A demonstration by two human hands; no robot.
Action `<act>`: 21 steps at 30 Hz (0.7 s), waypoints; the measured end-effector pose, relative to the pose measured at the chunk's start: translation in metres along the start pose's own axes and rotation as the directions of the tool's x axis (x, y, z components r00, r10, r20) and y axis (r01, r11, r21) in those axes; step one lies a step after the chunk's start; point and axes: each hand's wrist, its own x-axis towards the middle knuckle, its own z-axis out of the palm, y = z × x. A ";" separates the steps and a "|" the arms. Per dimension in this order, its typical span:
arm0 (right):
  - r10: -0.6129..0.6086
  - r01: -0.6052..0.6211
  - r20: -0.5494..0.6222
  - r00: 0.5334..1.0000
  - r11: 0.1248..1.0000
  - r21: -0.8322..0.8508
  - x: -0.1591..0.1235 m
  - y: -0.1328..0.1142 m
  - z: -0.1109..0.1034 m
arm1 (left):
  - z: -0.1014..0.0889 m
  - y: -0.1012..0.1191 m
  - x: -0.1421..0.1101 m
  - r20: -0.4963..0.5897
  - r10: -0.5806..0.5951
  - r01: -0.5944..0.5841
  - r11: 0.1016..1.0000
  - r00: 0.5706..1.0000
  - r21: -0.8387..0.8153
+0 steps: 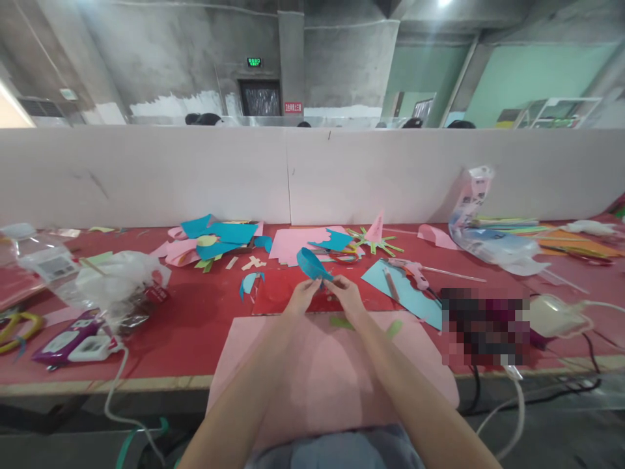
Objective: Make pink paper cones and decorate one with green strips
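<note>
My left hand (pixel 303 296) and my right hand (pixel 347 293) meet over the red table, both pinching the lower end of a curled blue paper strip (pixel 310 262) that loops up and to the left. Under the hands lies a red sheet (pixel 278 290), and a large pink sheet (pixel 317 365) is spread in front of me over the table's edge. A small curved blue scrap (pixel 250 284) lies just left of the hands. To the right, a light blue sheet (pixel 405 290) carries a pink glue gun (pixel 413 268).
Blue, pink and green paper cut-outs (pixel 219 238) litter the back of the table below a white partition (pixel 293 172). A plastic bag (pixel 117 280) and purple device (pixel 73 339) sit left; a plastic packet (pixel 488 228), coloured sheets and cables lie right.
</note>
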 end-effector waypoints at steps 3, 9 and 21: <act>-0.048 0.050 0.046 0.998 0.998 -0.049 -0.003 -0.005 0.001 | 0.000 0.006 -0.003 0.000 -0.016 0.016 0.993 1.000 -0.120; -0.236 0.244 0.075 0.969 0.962 -0.123 -0.008 -0.011 0.001 | -0.001 0.021 -0.009 0.040 -0.031 0.040 0.969 0.999 -0.245; -0.400 0.394 0.067 0.914 0.835 -0.385 -0.003 0.004 -0.003 | -0.005 0.009 -0.002 0.141 -0.085 0.111 0.975 0.986 -0.193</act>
